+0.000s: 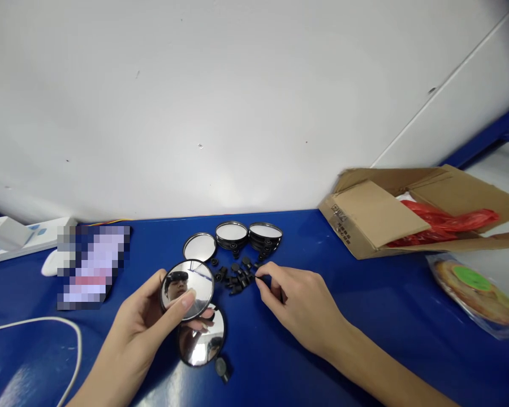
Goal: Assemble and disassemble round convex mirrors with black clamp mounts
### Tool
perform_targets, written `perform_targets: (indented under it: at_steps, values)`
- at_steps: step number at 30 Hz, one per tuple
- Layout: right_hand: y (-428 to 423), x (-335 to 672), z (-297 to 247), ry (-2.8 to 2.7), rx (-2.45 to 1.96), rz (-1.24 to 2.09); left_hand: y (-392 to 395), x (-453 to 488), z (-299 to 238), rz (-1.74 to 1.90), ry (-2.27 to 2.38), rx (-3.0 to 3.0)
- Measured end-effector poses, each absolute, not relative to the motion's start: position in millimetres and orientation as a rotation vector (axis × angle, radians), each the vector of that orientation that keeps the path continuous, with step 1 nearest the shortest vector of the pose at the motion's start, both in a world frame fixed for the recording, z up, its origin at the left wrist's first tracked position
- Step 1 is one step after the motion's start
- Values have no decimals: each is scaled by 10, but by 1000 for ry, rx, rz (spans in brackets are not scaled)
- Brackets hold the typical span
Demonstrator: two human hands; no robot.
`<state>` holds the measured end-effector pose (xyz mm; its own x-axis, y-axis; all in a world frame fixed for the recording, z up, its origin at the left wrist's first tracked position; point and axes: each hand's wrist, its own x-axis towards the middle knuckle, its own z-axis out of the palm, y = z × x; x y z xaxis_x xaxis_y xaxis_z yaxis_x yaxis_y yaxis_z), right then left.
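Note:
My left hand (142, 319) grips a round black-rimmed mirror (201, 280), thumb over its face and the fingers behind it. Under it, a second round mirror (202, 346) lies on the blue table, partly covered. Beside that lies a single black plastic joint piece (221, 368). My right hand (297, 299) is at the right edge of a pile of small black joint pieces (237, 277), thumb and forefinger pinched together. Whatever is between those fingertips is too small to make out. Behind the pile are a flat mirror (199, 247) and two mirror stacks (231, 232).
An open cardboard box (360, 215) with a red plastic bag (449, 220) stands at the back right, near a bagged round item with a green label (470, 277). On the left are a blurred phone-like object (95, 268), a white cable (78, 339) and a white power strip (59, 232).

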<state>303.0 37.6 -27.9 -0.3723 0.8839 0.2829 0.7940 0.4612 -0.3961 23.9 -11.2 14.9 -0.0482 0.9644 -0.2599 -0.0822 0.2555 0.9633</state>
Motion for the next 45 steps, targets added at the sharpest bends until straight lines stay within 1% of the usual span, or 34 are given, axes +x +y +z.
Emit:
perform_targets:
  at_steps: [7,12,16,18,19,24,29,32,36,40,42,45]
  values:
    - [366,3048,-265,-2350,-1502,257,-65,139,59,1026,1190,851]
    - [361,3058,-216,-2382,-1414,225,-35,101,12,999,1161,755]
    - [359,3053,-176,-2335,-1335,285,-36,111,8,994,1142,800]
    - [351,3043,-129,-2221,-1294,411,-45,127,20,992,1164,841]
    - [343,3036,-97,-2144,-1281,526,-51,137,31,992,1182,849]
    - [263,2991,37,-1737,-1214,1232,-94,201,104,978,1210,873]
    - [176,2933,-13,-1605,-1150,1592,-172,258,162,1001,1271,962]
    - [133,2880,-42,-1564,-1125,1654,-234,260,161,986,1335,1104]
    - [68,2817,-79,-1524,-1096,1510,-285,245,133,955,1326,1223]
    - [28,2808,-139,-1505,-1116,1460,-283,241,122,950,1276,1213]
    - [28,2813,-158,-1443,-1150,1533,-279,239,124,953,1271,1203]
    - [46,2809,-171,-1287,-1114,1752,-288,233,124,963,1308,1196]
